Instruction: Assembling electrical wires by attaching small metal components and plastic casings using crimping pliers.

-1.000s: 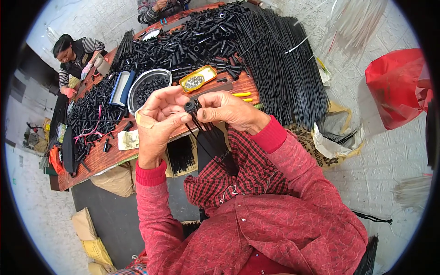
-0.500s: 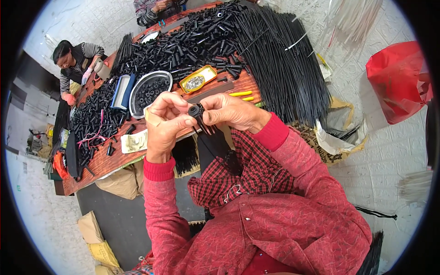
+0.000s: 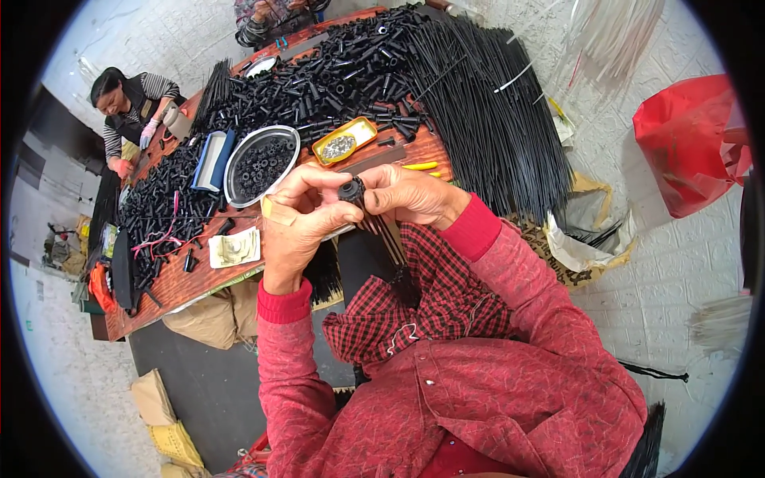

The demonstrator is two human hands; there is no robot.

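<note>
View: head, looking down past red sleeves [image 3: 291, 358] at the surface [image 3: 179, 288].
Fitting [image 3: 351, 189]: black, round-topped, held in the air just before the surface's near edge; thin dark rods [image 3: 390, 243] hang below it toward a checked cloth [image 3: 446, 303].
Left hand [image 3: 301, 225]: thumb and fingers pinching the fitting from its left; a tan plaster [image 3: 279, 212] on it.
Right hand [image 3: 414, 197]: thumb and forefinger pinching the fitting from its right.
Oval tray [image 3: 229, 177]: just beyond the left hand, with black rings [image 3: 263, 167] inside.
Yellow box [image 3: 365, 131]: right of the oval tray, holding small shiny bits.
Blue tray [image 3: 211, 162]: just left of the oval tray.
Papers [image 3: 236, 248]: at the near edge, left of the left hand.
Tubes [image 3: 319, 84]: black, heaped toward the far edge.
Rod bundle [image 3: 494, 119]: across the right end.
Yellow handles [image 3: 422, 166]: beyond the right hand.
Co-workers: one at the left edge in gloves [image 3: 122, 167], another, cropped, at the far edge.
</note>
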